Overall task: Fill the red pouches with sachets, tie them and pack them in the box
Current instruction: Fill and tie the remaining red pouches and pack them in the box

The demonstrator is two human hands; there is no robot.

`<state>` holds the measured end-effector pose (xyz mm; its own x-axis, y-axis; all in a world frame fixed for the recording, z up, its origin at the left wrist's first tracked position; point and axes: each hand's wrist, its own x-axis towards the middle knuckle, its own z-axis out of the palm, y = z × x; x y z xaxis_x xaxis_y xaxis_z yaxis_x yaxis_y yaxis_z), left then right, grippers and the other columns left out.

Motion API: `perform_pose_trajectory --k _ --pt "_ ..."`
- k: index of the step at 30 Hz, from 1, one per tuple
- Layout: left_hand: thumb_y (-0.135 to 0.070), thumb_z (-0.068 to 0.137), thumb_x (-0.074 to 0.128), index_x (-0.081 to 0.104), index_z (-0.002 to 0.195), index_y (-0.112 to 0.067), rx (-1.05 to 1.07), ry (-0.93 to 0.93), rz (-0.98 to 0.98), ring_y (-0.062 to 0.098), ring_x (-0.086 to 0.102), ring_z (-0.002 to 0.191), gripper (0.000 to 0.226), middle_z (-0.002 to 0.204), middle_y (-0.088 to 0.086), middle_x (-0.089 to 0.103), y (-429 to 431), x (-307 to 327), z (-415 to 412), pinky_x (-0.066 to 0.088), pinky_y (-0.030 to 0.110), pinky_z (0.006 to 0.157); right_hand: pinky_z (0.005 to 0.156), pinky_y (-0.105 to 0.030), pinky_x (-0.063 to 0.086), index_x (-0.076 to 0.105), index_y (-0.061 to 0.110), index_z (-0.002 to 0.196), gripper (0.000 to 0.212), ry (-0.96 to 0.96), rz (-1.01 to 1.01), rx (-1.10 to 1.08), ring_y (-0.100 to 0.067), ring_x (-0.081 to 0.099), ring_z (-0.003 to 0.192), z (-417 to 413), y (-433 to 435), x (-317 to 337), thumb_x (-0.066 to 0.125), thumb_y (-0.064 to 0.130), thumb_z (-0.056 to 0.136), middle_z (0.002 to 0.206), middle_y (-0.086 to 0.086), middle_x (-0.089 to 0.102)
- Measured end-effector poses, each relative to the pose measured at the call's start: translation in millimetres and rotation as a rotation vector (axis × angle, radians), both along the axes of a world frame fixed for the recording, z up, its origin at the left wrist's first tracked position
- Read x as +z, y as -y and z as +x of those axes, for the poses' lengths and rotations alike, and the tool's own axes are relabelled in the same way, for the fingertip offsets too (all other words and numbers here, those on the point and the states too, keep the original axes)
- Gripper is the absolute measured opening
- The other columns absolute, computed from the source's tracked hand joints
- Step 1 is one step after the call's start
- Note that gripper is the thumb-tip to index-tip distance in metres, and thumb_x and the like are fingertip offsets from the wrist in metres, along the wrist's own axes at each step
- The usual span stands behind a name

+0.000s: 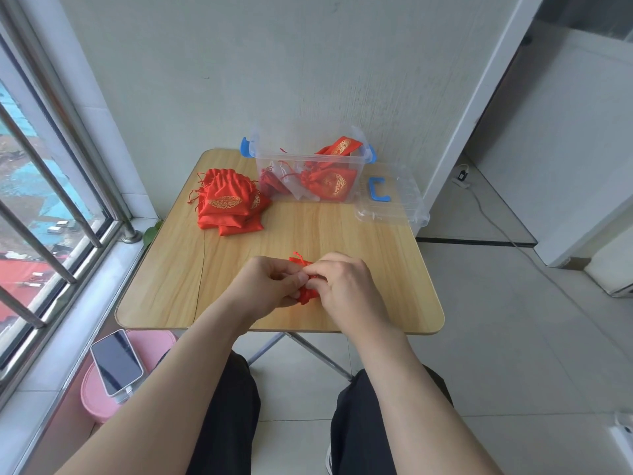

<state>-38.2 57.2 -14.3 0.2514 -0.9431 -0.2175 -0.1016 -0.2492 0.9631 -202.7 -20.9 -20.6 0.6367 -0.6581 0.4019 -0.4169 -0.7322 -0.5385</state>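
Note:
A small red pouch (306,293) is held between both hands over the near middle of the wooden table (394,269). My left hand (270,281) pinches its gathered neck from the left. My right hand (342,281) pinches the same neck from the right, and red drawstring ends (297,259) stick up behind the fingers. Most of the pouch is hidden by my hands. A pile of flat red pouches (227,202) with gold print lies at the far left. The clear plastic box (274,162) with blue latches stands at the back and holds several red pouches (330,181).
The box's clear lid (394,209) with a blue handle lies at the far right corner, overhanging the table edge. A phone (116,361) rests on a pink bin beside the window sill at lower left. My knees are under the near table edge.

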Motion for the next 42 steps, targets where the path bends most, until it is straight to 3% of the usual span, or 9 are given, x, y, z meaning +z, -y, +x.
perform_pose_trajectory --k 7,12,17,23,28,32,36,40,42 --pt "-0.010 0.098 0.074 0.083 0.100 -0.003 0.024 -0.242 0.030 0.021 0.075 0.087 0.012 0.094 0.020 0.078 -1 -1 6 0.064 0.032 0.086 0.064 -0.046 0.059 0.084 0.010 0.107 0.014 -0.005 -0.125 0.007 -0.025 0.066 0.081 5 -2 3 0.075 0.007 0.097 0.091 -0.006 0.068" --pt "-0.012 0.095 0.077 0.083 0.101 -0.002 0.057 -0.263 0.030 0.028 0.075 0.095 0.013 0.106 0.028 0.077 1 -3 6 0.064 0.033 0.087 0.067 -0.044 0.060 0.083 0.009 0.110 0.017 -0.023 -0.147 -0.014 -0.025 0.065 0.087 6 -3 3 0.073 0.003 0.097 0.094 -0.006 0.068" --pt "-0.008 0.094 0.078 0.083 0.096 0.000 0.139 -0.203 -0.015 0.027 0.078 0.089 0.010 0.095 0.023 0.079 3 0 1 0.065 0.032 0.084 0.068 -0.046 0.059 0.082 0.008 0.107 0.015 -0.026 -0.153 -0.030 -0.026 0.063 0.088 8 -2 3 0.071 0.003 0.098 0.092 -0.006 0.065" --pt "-0.016 0.095 0.080 0.084 0.086 -0.013 0.164 0.120 -0.089 0.020 0.079 0.080 0.010 0.080 0.003 0.080 2 -3 -3 0.066 0.033 0.082 0.067 -0.045 0.058 0.083 0.008 0.103 0.012 -0.021 -0.133 -0.047 -0.025 0.063 0.086 7 1 1 0.072 0.005 0.098 0.091 -0.005 0.065" --pt "-0.016 0.093 0.079 0.081 0.078 -0.024 0.100 0.492 -0.146 0.001 0.068 0.068 0.017 0.071 -0.017 0.075 5 -3 -7 0.045 0.009 0.064 0.071 -0.041 0.059 0.083 0.011 0.105 0.013 -0.043 -0.110 -0.062 -0.023 0.063 0.087 7 1 1 0.072 0.009 0.099 0.093 -0.004 0.067" --pt "-0.019 0.096 0.073 0.077 0.084 -0.018 0.046 0.720 -0.183 0.012 0.068 0.078 0.012 0.086 -0.009 0.074 7 -8 -11 0.054 0.033 0.079 0.074 -0.039 0.055 0.082 0.014 0.097 0.012 -0.084 -0.038 -0.089 -0.022 0.063 0.088 7 3 -3 0.071 0.010 0.098 0.095 -0.003 0.068" --pt "-0.029 0.105 0.060 0.067 0.104 -0.018 -0.068 1.065 -0.124 0.027 0.066 0.088 0.013 0.108 -0.004 0.060 8 -8 -10 0.055 0.046 0.070 0.074 -0.035 0.056 0.084 0.023 0.090 0.017 -0.104 0.196 -0.116 -0.020 0.067 0.084 5 5 -7 0.071 0.015 0.095 0.086 0.006 0.074" --pt "-0.023 0.106 0.062 0.067 0.109 -0.025 -0.071 1.175 -0.162 0.024 0.067 0.082 0.006 0.110 -0.010 0.060 7 -5 -11 0.043 0.034 0.056 0.084 -0.033 0.062 0.085 0.021 0.093 0.009 -0.026 0.513 -0.159 -0.008 0.073 0.085 -2 6 3 0.077 0.017 0.096 0.087 0.010 0.079" --pt "-0.014 0.102 0.065 0.069 0.107 -0.025 -0.057 1.156 -0.201 0.021 0.066 0.079 0.014 0.107 -0.011 0.062 7 -6 -6 0.043 0.032 0.054 0.092 -0.039 0.064 0.084 0.021 0.094 0.010 0.035 0.770 -0.132 -0.012 0.074 0.086 -7 6 10 0.076 0.018 0.098 0.090 0.002 0.081"
